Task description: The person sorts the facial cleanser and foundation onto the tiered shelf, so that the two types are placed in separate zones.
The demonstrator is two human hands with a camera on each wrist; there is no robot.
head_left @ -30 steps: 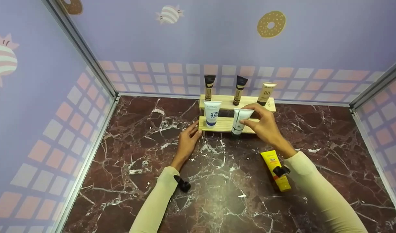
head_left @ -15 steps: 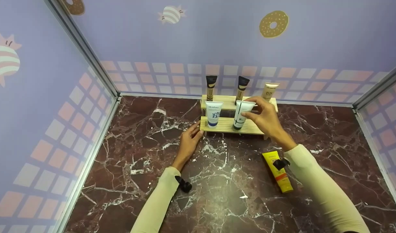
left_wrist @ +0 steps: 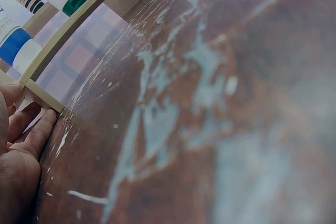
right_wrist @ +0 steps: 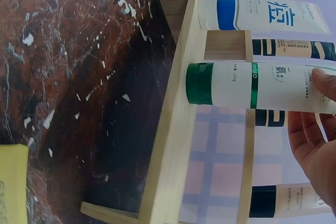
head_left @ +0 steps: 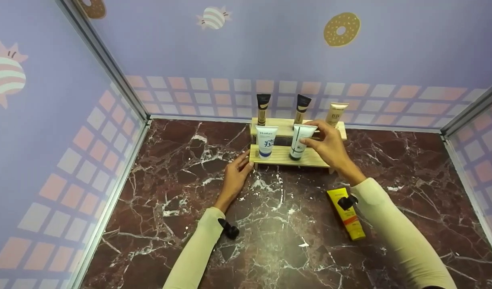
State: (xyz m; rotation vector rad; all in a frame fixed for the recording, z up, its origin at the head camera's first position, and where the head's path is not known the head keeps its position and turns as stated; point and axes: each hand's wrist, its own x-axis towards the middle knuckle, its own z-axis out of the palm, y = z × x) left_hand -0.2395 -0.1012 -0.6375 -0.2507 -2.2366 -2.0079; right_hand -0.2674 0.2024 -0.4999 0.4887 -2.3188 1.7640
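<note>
A two-tier wooden rack stands near the back wall. My right hand pinches the upper part of a white tube with a green cap; in the right wrist view its cap stands on the lower tier. Left of it on that tier is a white tube with a blue cap, upright. My left hand rests against the rack's left end; in the left wrist view its fingers touch the end support near the table. Whether they grip it, I cannot tell.
On the upper tier stand two dark-topped slim tubes and a beige BB tube, partly behind the right hand. A yellow tube lies on the marbled table beneath the right wrist. Patterned walls enclose the back and sides.
My right hand has raised the green-capped tube from the rack's front edge and set it upright on the lower tier. My left hand stays at the rack's left end.
</note>
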